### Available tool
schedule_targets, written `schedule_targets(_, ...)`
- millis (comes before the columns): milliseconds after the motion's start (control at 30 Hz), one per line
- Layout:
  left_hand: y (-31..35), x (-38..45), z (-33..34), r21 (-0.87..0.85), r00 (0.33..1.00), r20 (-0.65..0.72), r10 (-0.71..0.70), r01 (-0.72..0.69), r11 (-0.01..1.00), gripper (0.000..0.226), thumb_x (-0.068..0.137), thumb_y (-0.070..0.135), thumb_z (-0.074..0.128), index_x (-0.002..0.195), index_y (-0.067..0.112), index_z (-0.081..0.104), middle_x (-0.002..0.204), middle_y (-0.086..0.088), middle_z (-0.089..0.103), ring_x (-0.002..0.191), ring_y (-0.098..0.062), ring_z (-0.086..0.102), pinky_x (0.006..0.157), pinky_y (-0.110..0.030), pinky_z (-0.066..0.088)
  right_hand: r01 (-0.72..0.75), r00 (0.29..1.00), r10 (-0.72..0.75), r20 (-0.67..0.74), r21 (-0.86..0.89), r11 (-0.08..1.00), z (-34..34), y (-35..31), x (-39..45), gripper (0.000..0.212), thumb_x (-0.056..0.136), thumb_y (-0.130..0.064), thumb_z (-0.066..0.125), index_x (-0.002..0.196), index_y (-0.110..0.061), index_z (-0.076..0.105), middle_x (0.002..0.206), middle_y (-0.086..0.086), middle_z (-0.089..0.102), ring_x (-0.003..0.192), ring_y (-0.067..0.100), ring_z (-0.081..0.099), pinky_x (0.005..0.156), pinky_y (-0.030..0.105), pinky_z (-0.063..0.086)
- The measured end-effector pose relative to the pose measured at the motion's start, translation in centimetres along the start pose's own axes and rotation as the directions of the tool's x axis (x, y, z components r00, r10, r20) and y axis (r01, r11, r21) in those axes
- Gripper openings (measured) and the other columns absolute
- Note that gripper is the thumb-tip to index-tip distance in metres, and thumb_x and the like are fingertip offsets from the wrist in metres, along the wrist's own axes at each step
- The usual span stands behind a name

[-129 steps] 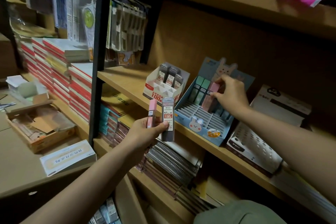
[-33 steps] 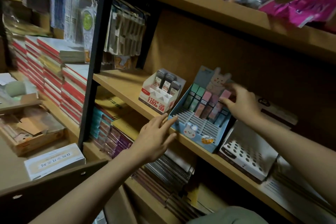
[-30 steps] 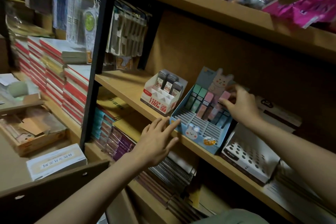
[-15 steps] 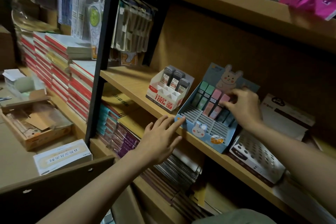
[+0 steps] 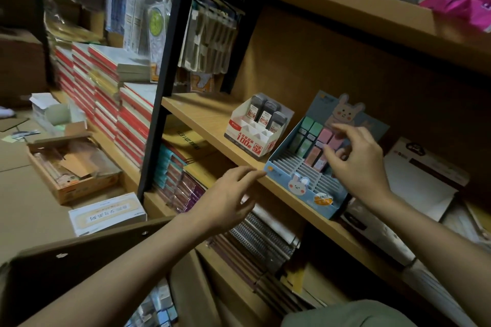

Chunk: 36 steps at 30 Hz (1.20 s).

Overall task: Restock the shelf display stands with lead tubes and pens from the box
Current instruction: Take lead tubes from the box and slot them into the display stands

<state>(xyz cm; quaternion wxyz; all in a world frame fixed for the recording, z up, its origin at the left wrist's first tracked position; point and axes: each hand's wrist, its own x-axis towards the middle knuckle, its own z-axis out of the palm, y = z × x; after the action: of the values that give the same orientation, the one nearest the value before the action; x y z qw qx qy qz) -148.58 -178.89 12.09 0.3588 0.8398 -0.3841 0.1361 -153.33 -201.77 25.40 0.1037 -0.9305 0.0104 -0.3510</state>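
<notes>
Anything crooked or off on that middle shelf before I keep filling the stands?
Nothing is spilled or damaged. The blue rabbit stand sits at an angle to the shelf edge, its front corner at the lip beside the left hand. The white stand holds only three tubes, all in its back row.

Both forearms are bare, no sleeve reaching either wrist. The left hand (image 5: 225, 202) and right hand (image 5: 357, 164) wear no gloves or rings. A grey-green garment (image 5: 345, 314) (likely trousers) shows at bottom.

Dim light falls on wooden shelves (image 5: 202, 117) held by a black metal upright (image 5: 162, 82); a brown backboard (image 5: 305, 66) sits behind.
</notes>
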Motion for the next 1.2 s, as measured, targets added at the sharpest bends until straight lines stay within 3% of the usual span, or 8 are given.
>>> schedule_targets(167, -1.4, -4.5, -2.0, -0.265, 0.935, 0.152, -0.32, 0.35, 0.898, 0.022, 0.095, 0.028, 0.056, 0.117, 0.024, 0.059, 0.11, 0.006, 0.066, 0.095, -0.002, 0.064, 0.08, -0.024, 0.056, 0.214, 0.938, -0.277, 0.21, 0.28, 0.936, 2.8, -7.5, -5.5, 0.028, 0.088, -0.028, 0.069, 0.115, -0.022, 0.062, 0.106, -0.01, 0.055, 0.09, -0.003, 0.055, 0.076, 0.004, 0.044)
schedule_targets(233, -2.8, -7.3, -2.3, -0.391, 0.834, 0.266, -0.483, 0.551, 0.737, 0.018, 0.096, 0.016, 0.057, 0.113, 0.013, 0.061, 0.104, -0.005, 0.069, 0.09, -0.013, 0.068, 0.081, -0.034, 0.058, 0.201, 0.87, -0.336, 0.361, 0.364, 0.91, 5.3, -9.9, -8.0, 0.032, 0.089, -0.03, 0.069, 0.119, -0.021, 0.062, 0.113, -0.008, 0.054, 0.098, -0.002, 0.053, 0.082, 0.006, 0.042)
schedule_targets(333, -4.7, -12.9, -1.2, -0.42, 0.593, 0.308, -0.744, 0.787, 0.452, 0.016, 0.093, 0.006, 0.059, 0.109, 0.009, 0.062, 0.09, -0.009, 0.067, 0.072, -0.016, 0.063, 0.061, -0.025, 0.054, 0.076, 0.767, -0.315, 0.559, 0.409, 0.909, 10.6, -11.7, -12.8, 0.04, 0.089, -0.033, 0.068, 0.125, -0.022, 0.059, 0.122, -0.001, 0.054, 0.11, 0.009, 0.052, 0.088, 0.015, 0.037)
schedule_targets(500, -7.1, -23.2, 2.7, -0.297, 0.273, 0.251, -0.929, 0.935, 0.195, 0.014, 0.091, 0.004, 0.061, 0.104, 0.0, 0.063, 0.081, -0.01, 0.059, 0.073, -0.021, 0.055, 0.066, -0.032, 0.05, -0.173, 0.379, -0.153, 0.913, 0.232, 0.957, 19.8, -12.9, -22.9, 0.059, 0.088, -0.039, 0.066, 0.139, -0.017, 0.045, 0.136, 0.008, 0.047, 0.119, 0.021, 0.051, 0.087, 0.02, 0.034)
schedule_targets(633, -6.7, -29.3, 7.3, -0.305, 0.075, 0.267, -0.961, 0.952, -0.01, 0.026, 0.088, 0.005, 0.066, 0.112, 0.005, 0.059, 0.087, -0.003, 0.059, 0.073, -0.015, 0.056, 0.058, -0.023, 0.046, -0.207, 0.162, -0.07, 0.984, 0.103, 0.973, 24.7, -12.8, -29.6, 0.062, 0.087, -0.031, 0.071, 0.139, -0.008, 0.046, 0.138, 0.011, 0.05, 0.119, 0.027, 0.055, 0.099, 0.036, 0.048)
schedule_targets(733, -6.6, -31.9, 10.1, -0.196, 0.025, 0.342, -0.939, 0.98, -0.045, 0.044, 0.084, 0.012, 0.073, 0.124, 0.011, 0.054, 0.11, -0.006, 0.062, 0.089, -0.016, 0.06, 0.068, -0.023, 0.052, -0.108, 0.07, -0.072, 0.995, 0.079, 0.991, 26.1, -12.1, -32.0, 0.073, 0.084, -0.039, 0.074, 0.143, -0.008, 0.042, 0.146, 0.014, 0.043, 0.129, 0.03, 0.047, 0.104, 0.036, 0.043)
schedule_targets(933, -6.8, -34.8, 13.2, -0.032, 0.044, 0.24, -0.97, 0.999, 0.037, 0.06, 0.075, 0.027, 0.082, 0.127, 0.016, 0.053, 0.127, -0.003, 0.055, 0.115, -0.02, 0.055, 0.095, -0.033, 0.05, -0.027, 0.046, -0.029, 0.998, 0.031, 0.999, 28.1, -10.8, -34.5, 0.086, 0.074, -0.041, 0.083, 0.144, -0.017, 0.039, 0.15, 0.009, 0.035, 0.136, 0.03, 0.038, 0.11, 0.041, 0.039)
schedule_targets(1200, -7.6, -35.0, 15.5, 0.179, 0.198, 0.108, -0.974, 0.96, 0.215, 0.047, 0.085, 0.043, 0.068, 0.121, 0.019, 0.05, 0.118, -0.002, 0.058, 0.104, -0.02, 0.055, 0.075, -0.029, 0.047, 0.048, 0.006, 0.006, 1.0, -0.006, 0.999, 30.2, -10.0, -35.2, 0.073, 0.076, -0.045, 0.08, 0.136, -0.017, 0.049, 0.147, 0.007, 0.041, 0.135, 0.029, 0.038, 0.11, 0.041, 0.038)
